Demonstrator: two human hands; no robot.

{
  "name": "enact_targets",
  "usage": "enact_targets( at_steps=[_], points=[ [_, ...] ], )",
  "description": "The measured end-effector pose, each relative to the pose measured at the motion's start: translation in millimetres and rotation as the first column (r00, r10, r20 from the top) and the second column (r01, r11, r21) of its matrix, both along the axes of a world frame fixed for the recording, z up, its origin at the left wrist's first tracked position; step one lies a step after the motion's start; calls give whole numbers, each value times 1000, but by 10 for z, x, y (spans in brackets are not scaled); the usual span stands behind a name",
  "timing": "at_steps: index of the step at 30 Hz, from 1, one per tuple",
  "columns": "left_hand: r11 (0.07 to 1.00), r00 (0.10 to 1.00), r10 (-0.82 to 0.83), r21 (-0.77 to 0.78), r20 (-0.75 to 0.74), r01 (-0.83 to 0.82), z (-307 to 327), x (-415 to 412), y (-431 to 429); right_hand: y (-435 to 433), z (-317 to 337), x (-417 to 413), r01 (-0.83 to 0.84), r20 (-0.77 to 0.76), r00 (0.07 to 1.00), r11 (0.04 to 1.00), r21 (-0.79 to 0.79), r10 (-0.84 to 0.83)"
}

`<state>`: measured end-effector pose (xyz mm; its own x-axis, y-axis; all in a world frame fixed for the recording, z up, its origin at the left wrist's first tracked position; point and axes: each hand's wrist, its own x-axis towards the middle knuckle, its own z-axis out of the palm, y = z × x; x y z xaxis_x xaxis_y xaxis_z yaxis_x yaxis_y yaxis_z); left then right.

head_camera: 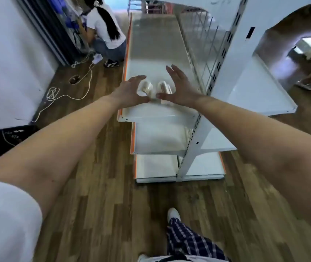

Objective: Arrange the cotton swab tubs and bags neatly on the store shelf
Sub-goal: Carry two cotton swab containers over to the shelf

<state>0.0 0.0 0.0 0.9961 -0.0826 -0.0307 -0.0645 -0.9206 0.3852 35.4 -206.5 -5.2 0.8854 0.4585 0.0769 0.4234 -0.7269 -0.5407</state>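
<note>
White painted-metal shelf (162,59) — smooth; 2 glossy clear-plastic tubs (147,87); wood-grain floor (98,205).

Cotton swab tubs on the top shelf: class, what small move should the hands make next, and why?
Probably close both hands inward: the left hand and right hand are open on either side of the two tubs, which sit slightly apart near the shelf front.

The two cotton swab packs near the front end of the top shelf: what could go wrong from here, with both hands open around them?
1. The two cotton swab packs lie close to the near end of the top shelf; a push from the left hand or right hand could slide them off onto the floor.
2. The packs look light and glossy, so open hands might knock them askew rather than align them.
3. The white cord on the floor could trip someone stepping left.
</note>
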Motion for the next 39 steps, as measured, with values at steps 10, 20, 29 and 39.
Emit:
enact_targets(
  at_steps=[10, 20, 29, 39],
  points=[
    [979, 986, -55, 186, -158, 84, -152, 816, -142, 333, -451, 546, 35, -167, 986, 999, 26, -30],
    [984, 966, -176, -6, -189, 178, -475, 1219, 127, 323, -595, 766, 250, -175, 956, 965, 74, -234],
    [935, 929, -345, -143, -137, 326, -242, 1353, 591, 879, -526, 782, 423, -126, 905, 891, 164, -407],
    [963, 991, -8, -268, -137, -29, -14, 1063, 1174, 1188, -135, 1001, 258, -57, 966, 933, 249, -252]
  ],
)
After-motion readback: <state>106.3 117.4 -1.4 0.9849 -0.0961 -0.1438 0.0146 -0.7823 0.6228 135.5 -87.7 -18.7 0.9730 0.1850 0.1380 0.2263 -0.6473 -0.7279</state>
